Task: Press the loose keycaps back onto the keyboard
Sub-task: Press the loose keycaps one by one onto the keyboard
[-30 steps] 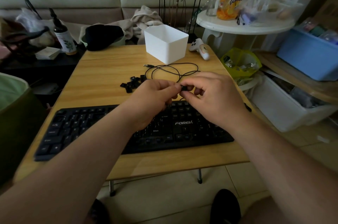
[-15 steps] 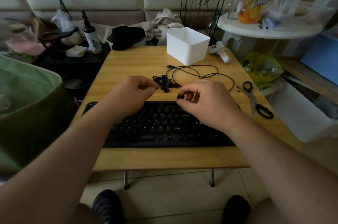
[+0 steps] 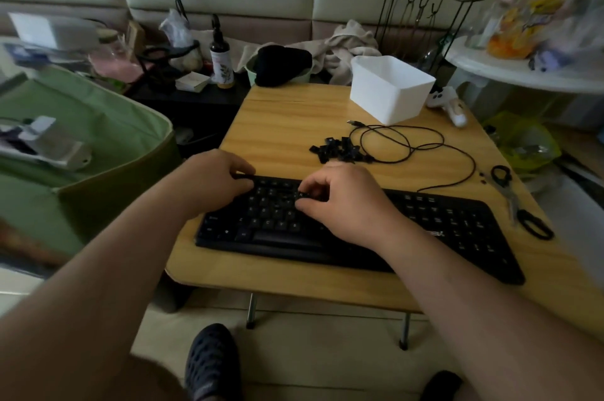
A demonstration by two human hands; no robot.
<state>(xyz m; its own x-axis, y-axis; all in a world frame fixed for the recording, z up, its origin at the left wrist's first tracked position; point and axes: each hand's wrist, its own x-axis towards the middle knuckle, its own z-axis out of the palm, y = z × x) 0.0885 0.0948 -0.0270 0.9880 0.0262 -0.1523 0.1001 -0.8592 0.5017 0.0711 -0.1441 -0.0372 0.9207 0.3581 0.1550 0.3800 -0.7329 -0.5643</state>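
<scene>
Black keyboard (image 3: 425,230) lies across the near part of the wooden desk (image 3: 287,126), slanting a little so its right end sits closer to the near edge. The right hand (image 3: 346,201) hovers over the upper letter rows, thumb and forefinger pressed together as a grip on a single keycap (image 3: 301,195) marked R, which is held right at the key surface. The left hand (image 3: 212,181) rests on the far left corner of the keyboard, its fingers curled over the back edge; whether they pinch anything I cannot tell. Behind the keyboard, a small heap of loose keycaps (image 3: 340,150) sits on the desk, just beside a coiled black cable (image 3: 408,145) that runs round to the keyboard's back. A white plastic tub (image 3: 390,90) stands further back, near the far right corner. Scissors (image 3: 516,201) with black handles lie at the right edge of the desk, close to the keyboard's right end
</scene>
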